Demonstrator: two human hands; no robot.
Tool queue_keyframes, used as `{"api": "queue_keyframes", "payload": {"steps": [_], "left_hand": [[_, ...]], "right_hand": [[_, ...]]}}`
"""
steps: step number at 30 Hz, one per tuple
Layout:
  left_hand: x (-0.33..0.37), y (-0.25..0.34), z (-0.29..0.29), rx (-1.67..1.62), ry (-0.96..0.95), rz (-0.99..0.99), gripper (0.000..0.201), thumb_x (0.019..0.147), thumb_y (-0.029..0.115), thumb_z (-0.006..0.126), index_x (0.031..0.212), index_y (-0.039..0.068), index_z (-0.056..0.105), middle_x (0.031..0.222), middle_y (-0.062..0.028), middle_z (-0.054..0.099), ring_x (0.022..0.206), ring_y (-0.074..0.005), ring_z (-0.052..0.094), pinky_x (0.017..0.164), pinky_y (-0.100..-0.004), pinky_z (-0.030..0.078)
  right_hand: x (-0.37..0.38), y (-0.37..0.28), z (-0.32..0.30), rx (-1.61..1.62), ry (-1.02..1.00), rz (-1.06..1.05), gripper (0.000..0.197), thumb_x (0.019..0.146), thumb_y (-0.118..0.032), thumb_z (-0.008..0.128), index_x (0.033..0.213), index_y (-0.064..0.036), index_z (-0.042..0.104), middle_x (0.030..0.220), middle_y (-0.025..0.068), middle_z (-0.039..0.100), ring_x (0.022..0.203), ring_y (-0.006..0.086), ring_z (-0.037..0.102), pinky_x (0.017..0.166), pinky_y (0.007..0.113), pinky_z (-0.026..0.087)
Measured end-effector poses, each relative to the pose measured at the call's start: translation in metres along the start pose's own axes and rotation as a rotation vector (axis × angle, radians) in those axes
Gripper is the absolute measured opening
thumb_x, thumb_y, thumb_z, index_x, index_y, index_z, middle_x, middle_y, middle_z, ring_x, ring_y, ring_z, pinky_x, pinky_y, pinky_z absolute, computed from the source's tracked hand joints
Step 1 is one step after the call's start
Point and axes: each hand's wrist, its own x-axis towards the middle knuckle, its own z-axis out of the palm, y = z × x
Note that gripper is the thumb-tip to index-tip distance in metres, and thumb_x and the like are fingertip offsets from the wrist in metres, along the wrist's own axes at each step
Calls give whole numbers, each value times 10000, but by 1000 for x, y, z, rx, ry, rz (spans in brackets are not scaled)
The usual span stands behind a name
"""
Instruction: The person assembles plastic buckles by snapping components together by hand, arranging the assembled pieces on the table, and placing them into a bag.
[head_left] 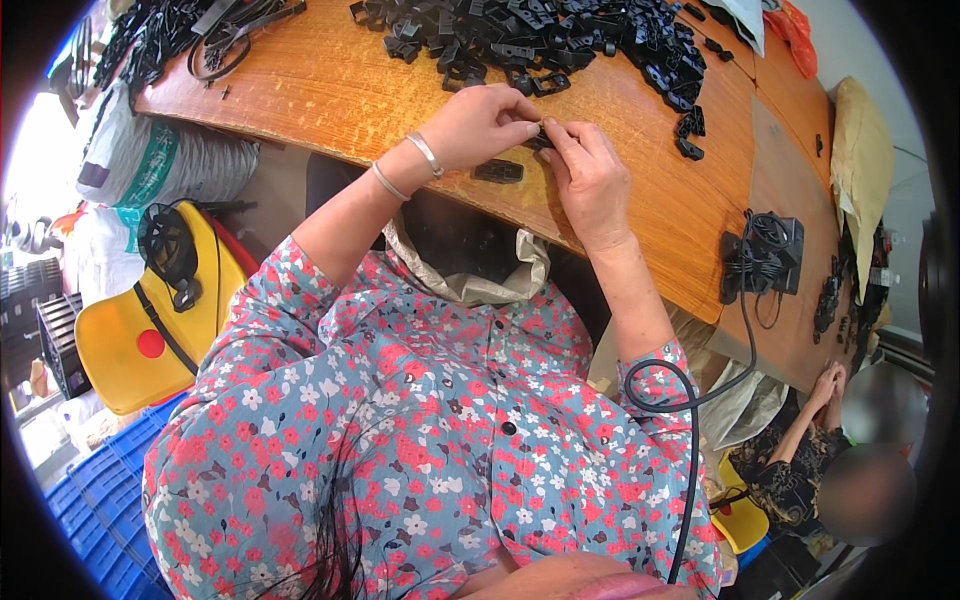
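Close together over the table's near edge, my two hands pinch a small black plastic part (541, 138) between their fingertips. My left hand (480, 125), with bangles at its wrist, has thumb and forefinger on the part's left side. On its right side are the bent fingers of my right hand (590, 175). The fingers cover most of the part, so its exact shape is hidden. Just below my left hand a flat black rectangular piece (498, 172) lies on the wooden table (660, 210). Beyond both hands spreads a large heap of black plastic parts (520, 45).
A coiled black cable with a box-like device (765, 255) lies on the right of the table. Black straps (150, 45) are piled far left. A yellow chair (150, 320) and blue crate (110, 510) stand left. Another person's hands (826, 388) rest by the table at lower right.
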Motion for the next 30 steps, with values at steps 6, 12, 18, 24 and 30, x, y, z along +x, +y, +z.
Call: {"api": "queue_keyframes", "payload": {"steps": [6, 12, 18, 24, 30], "left_hand": [[4, 7, 18, 199, 63, 126, 195, 935, 155, 755, 1032, -14, 745, 856, -128, 698, 777, -197, 701, 726, -343, 567], [17, 12, 15, 384, 120, 349, 171, 928, 87, 718, 1090, 32, 727, 998, -146, 695, 888, -315, 712, 801, -403, 581], [47, 17, -7, 901, 131, 465, 264, 893, 4, 703, 1148, 69, 728, 1151, -95, 644, 1117, -317, 625, 925, -424, 568], [69, 24, -3, 1078, 13, 433, 264, 852, 6, 724, 1106, 73, 696, 1146, -69, 628, 1080, -292, 621, 916, -415, 569], [55, 32, -3, 936, 61, 561, 289, 808, 108, 805, 1035, 66, 631, 1050, -84, 639, 1039, -311, 642, 856, -437, 557]], "right_hand": [[-7, 8, -2, -65, -38, -27, 347, 864, -78, 756, 1211, -65, 749, 1058, 93, 667, 993, 316, 644, 829, 432, 546], [-14, 16, -29, -2, -93, 26, 365, 859, -104, 783, 1217, -50, 741, 1084, 116, 680, 1024, 350, 656, 870, 464, 549], [-27, 111, -83, -282, 53, 308, 304, 922, -70, 749, 1226, -71, 757, 1164, 147, 693, 1084, 358, 676, 941, 447, 566], [-25, 146, -102, -443, -57, 471, 247, 947, -91, 756, 1193, -73, 752, 1210, 130, 669, 1084, 358, 690, 910, 465, 573], [-10, 120, -99, -408, -121, 565, 215, 907, -207, 830, 989, -59, 698, 1069, 141, 700, 954, 367, 722, 818, 479, 576]]}}
